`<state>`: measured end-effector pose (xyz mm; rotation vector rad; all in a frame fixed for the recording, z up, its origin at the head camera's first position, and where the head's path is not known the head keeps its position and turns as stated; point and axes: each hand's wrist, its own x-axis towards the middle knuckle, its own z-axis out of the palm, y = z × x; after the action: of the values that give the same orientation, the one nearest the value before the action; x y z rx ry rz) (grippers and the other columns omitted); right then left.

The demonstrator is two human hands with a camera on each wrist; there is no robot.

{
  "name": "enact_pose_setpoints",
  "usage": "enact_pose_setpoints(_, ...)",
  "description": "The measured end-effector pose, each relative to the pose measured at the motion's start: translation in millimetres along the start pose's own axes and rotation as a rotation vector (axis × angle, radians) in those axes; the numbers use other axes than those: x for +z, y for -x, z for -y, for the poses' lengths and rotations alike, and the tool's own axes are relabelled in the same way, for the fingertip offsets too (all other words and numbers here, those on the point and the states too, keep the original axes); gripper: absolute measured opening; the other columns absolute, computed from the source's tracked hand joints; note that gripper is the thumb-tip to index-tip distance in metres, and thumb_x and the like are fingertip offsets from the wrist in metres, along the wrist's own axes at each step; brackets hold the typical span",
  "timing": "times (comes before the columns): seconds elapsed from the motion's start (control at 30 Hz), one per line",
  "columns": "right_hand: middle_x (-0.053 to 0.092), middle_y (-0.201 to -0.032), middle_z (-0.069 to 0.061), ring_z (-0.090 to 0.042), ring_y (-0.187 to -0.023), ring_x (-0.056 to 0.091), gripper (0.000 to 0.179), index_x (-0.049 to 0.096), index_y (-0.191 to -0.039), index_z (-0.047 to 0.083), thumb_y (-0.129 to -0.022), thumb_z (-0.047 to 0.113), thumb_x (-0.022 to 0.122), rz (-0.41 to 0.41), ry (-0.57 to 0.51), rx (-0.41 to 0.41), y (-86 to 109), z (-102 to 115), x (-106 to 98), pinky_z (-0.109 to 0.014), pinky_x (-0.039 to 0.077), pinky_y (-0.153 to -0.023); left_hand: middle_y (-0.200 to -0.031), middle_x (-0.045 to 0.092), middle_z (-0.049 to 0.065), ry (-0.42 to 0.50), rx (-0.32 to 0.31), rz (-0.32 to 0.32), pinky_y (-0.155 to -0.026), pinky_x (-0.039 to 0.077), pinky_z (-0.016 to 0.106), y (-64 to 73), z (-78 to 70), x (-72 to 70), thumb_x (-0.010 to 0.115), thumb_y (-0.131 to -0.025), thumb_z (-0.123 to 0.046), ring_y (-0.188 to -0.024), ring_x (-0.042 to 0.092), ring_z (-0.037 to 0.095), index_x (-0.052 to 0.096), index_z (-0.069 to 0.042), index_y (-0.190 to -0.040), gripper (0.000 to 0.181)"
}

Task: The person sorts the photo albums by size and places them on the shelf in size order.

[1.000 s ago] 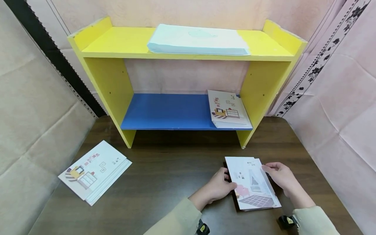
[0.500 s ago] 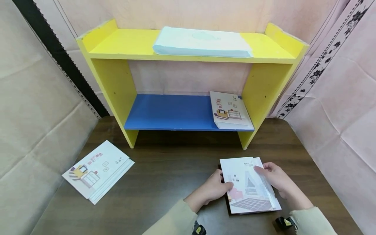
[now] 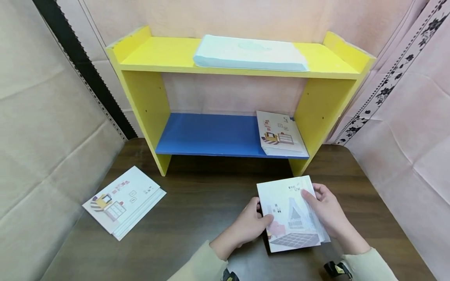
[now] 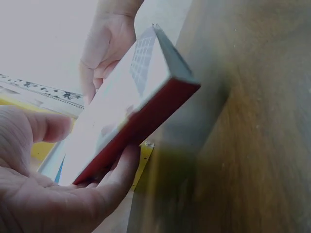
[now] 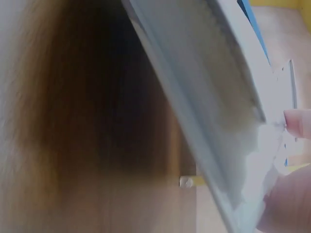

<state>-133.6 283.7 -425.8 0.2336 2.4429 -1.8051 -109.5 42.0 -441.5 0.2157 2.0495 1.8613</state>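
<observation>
Both hands hold a book [image 3: 291,218] with a pale cover printed with a tower, a pink patch and a grey grid. Its red spine [image 4: 146,128] faces the left palm in the left wrist view. My left hand [image 3: 246,224] grips the spine side, thumb over the cover and fingers beneath. At the upper right edge, my right hand [image 3: 328,212] pinches the book, thumb on the cover and fingers behind. The book is tilted up off the table, and a lower layer sticks out at its right edge. In the right wrist view its page side [image 5: 204,87] looks blurred.
A yellow shelf unit [image 3: 323,113] with a blue lower board [image 3: 211,134] stands behind the hands. One white book [image 3: 281,132] leans at that board's right end; another [image 3: 123,203] lies on the table [image 3: 190,230] at left. A pale blue folded item [image 3: 249,54] rests on top.
The book has shifted left and its far edge has risen from the table. Both hands have moved with it, the right thumb now farther onto the cover. The head view has shifted slightly.
</observation>
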Motion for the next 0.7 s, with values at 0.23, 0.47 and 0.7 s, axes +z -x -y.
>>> enact_pose_setpoints(0.23, 0.063, -0.117, -0.015, -0.022, -0.081, 0.067, 0.061, 0.038, -0.135, 0.005, -0.093, 0.043, 0.062, -0.058, -0.048, -0.061, -0.6, 13.4, 13.9, -0.039, 0.057, -0.065, -0.115, 0.059, 0.004, 0.125, 0.061, 0.025, -0.075, 0.054, 0.033, 1.9, -1.9, -14.5, 0.062, -0.095, -0.017, -0.098, 0.061, 0.017, 0.048, -0.011, -0.131, 0.038)
enact_pose_setpoints(0.47, 0.063, -0.117, -0.008, -0.02, -0.083, 0.067, 0.054, 0.039, -0.132, 0.008, -0.094, 0.04, 0.061, -0.076, -0.151, -0.121, -4.2, 28.7, 30.3, -0.036, 0.057, -0.067, -0.107, 0.065, 0.001, 0.112, 0.133, 0.023, -0.076, 0.054, 0.031, 5.5, -0.3, -17.0, 0.06, -0.096, -0.023, -0.091, 0.066, 0.014, 0.05, -0.013, -0.124, 0.031)
enact_pose_setpoints(0.7, 0.061, -0.121, -0.011, -0.02, -0.089, 0.066, 0.056, 0.037, -0.135, 0.008, -0.095, 0.041, 0.059, -0.056, -0.18, -0.096, -7.1, 34.0, 37.9, -0.035, 0.056, -0.071, -0.105, 0.067, 0.003, 0.095, 0.222, -0.102, -0.075, 0.054, 0.03, 5.4, 0.6, -12.0, 0.06, -0.097, -0.022, -0.088, 0.067, 0.014, 0.048, -0.01, -0.122, 0.03)
